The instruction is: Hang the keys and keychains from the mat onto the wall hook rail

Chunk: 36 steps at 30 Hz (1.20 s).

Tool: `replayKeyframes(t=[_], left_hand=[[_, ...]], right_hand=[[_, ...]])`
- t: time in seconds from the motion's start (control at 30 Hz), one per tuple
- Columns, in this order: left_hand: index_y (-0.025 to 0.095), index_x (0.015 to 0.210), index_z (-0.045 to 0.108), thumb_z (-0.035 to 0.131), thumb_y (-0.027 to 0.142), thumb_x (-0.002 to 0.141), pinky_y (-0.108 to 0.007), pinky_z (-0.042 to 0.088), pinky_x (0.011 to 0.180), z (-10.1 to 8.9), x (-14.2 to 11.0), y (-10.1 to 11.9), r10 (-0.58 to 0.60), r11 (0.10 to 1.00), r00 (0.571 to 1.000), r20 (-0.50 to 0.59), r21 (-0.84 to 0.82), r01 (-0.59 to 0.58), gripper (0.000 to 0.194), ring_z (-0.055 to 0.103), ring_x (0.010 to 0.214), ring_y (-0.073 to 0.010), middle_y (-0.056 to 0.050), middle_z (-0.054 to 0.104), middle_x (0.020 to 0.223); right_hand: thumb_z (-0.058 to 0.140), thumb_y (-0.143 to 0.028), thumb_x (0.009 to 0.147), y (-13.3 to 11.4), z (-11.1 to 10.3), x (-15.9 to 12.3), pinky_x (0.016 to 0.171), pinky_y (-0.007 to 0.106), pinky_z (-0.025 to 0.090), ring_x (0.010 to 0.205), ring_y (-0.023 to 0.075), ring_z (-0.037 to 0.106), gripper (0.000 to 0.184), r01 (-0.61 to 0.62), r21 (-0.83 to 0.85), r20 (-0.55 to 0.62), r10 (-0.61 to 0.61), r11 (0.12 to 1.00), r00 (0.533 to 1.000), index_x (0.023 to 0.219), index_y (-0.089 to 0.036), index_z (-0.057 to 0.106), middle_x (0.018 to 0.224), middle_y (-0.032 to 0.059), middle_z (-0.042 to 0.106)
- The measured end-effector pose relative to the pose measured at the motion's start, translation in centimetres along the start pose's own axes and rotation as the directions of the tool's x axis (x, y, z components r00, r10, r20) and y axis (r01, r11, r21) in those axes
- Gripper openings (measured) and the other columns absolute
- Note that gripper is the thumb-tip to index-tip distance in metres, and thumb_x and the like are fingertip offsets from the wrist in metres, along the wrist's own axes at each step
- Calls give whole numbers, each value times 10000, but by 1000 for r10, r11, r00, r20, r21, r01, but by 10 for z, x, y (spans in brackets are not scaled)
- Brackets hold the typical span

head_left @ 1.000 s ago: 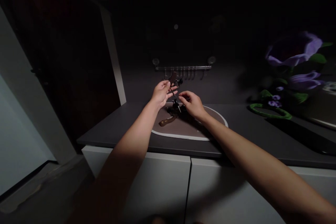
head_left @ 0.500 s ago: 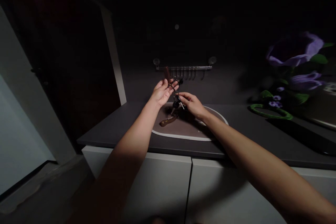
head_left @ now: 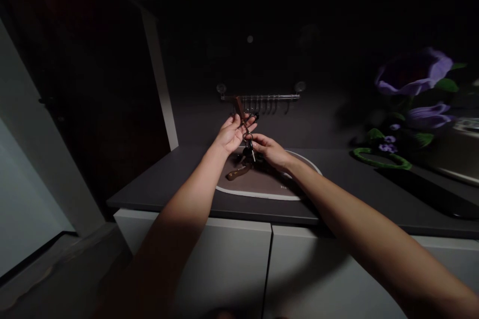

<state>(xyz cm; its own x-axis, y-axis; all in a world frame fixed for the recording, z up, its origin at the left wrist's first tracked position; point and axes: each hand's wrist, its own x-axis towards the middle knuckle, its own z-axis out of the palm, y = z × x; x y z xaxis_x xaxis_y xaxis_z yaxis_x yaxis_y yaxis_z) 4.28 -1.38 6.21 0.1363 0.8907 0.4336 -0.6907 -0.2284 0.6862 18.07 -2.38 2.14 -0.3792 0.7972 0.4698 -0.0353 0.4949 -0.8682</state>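
Observation:
The scene is dim. My left hand (head_left: 231, 133) is raised below a metal hook rail (head_left: 262, 98) on the dark wall, its fingers pinching a ring of a key bunch with a brown strap (head_left: 239, 107) sticking up. My right hand (head_left: 270, 151) pinches the lower part of the same key bunch (head_left: 248, 147), whose dark keys dangle between both hands. Under them lies an oval mat (head_left: 262, 190) with a white rim, and on it a brown key fob (head_left: 235, 173).
The dark countertop (head_left: 337, 194) sits on white cabinet doors (head_left: 224, 264). Purple artificial flowers (head_left: 411, 75) with green stems stand at the right. A white vertical panel (head_left: 160, 84) rises at the left of the counter.
My left hand has lifted the brown strap up toward the hook rail. My right hand has moved left, closer to the left hand, onto the hanging keys.

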Motion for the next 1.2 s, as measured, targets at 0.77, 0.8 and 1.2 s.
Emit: replayKeyframes(t=[0.77, 0.8, 1.2], left_hand=[[147, 825, 506, 418, 154, 871, -473, 396, 944, -7, 2, -6, -37, 996, 999, -15, -81, 36, 100, 587, 995, -168, -23, 622, 804], [145, 833, 509, 421, 145, 867, -482, 391, 948, -7, 2, -7, -55, 996, 998, -20, -71, 54, 95, 588, 993, -172, -29, 625, 804], [120, 836, 545, 516, 187, 813, -440, 458, 901, -6, -2, -21, -485, 862, 868, -105, 109, 495, 76, 618, 928, -210, -103, 634, 818]], right_hand=[[661, -436, 649, -13, -24, 12, 610, 228, 373, 610, 77, 433, 300, 202, 32, -306, -183, 979, 934, 755, -176, 555, 669, -34, 507], [661, -442, 648, -14, -27, 13, 600, 226, 374, 605, 76, 432, 305, 213, 30, -322, -192, 977, 927, 756, -178, 553, 667, -34, 506], [660, -489, 623, -17, -38, 13, 563, 218, 370, 575, 73, 442, 348, 214, 35, -412, -181, 976, 893, 744, -182, 552, 645, -38, 511]])
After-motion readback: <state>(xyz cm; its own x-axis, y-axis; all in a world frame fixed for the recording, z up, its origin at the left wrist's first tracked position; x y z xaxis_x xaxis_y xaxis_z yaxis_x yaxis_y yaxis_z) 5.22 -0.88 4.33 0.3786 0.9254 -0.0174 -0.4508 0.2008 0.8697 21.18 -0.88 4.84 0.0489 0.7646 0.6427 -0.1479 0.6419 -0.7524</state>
